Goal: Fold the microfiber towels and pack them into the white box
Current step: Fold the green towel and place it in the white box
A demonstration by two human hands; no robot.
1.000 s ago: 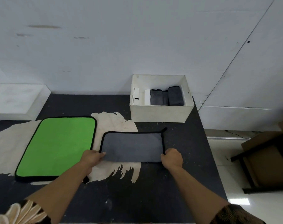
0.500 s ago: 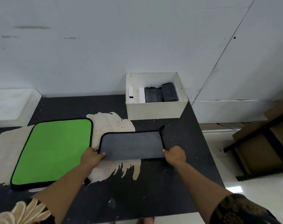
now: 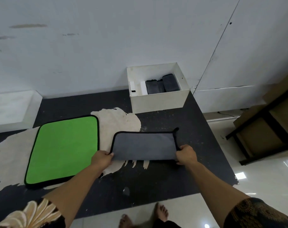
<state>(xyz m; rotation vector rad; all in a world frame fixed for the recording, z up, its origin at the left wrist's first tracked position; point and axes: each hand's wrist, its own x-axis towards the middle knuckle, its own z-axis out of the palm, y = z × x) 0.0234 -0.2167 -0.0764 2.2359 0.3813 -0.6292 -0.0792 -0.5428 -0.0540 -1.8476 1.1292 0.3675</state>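
Two hands hold the near corners of a folded grey towel (image 3: 144, 146) on the desk (image 3: 156, 178).

The left hand (image 3: 102, 159) pinches the near left corner, its fingers (image 3: 110, 154) closed on the black trim. The right hand (image 3: 186, 154) grips the near right corner with curled fingers. The grey towel lies flat, just right of a spread green towel (image 3: 64, 148). The white box (image 3: 159, 101) stands behind it by the wall, with dark folded towels (image 3: 163, 84) inside.
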